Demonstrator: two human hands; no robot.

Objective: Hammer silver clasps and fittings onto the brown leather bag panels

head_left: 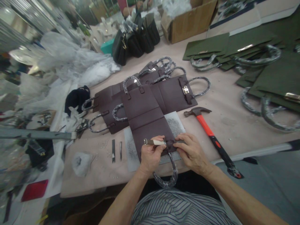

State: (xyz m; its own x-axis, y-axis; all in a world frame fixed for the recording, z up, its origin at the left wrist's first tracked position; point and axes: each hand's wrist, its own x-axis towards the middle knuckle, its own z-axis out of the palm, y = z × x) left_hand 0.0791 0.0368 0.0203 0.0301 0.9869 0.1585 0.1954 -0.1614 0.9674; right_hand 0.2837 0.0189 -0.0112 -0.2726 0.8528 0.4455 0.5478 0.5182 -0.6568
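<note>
Box (193,26) holding plastic (177,6); left fingers (158,138) gripping tool (150,142), right fingers (183,146) pinching dark strip (180,141).

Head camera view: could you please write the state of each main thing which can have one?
Brown panel, spread flat, partly over a board
Front handle, wrapped in clear plastic
Left hand, closed on a short tool
Right hand, at the panel's edge, grip unclear
Hammer, lying unheld
Green panels, piled, overlapping
Cardboard box, open
Black bags, side by side
</note>
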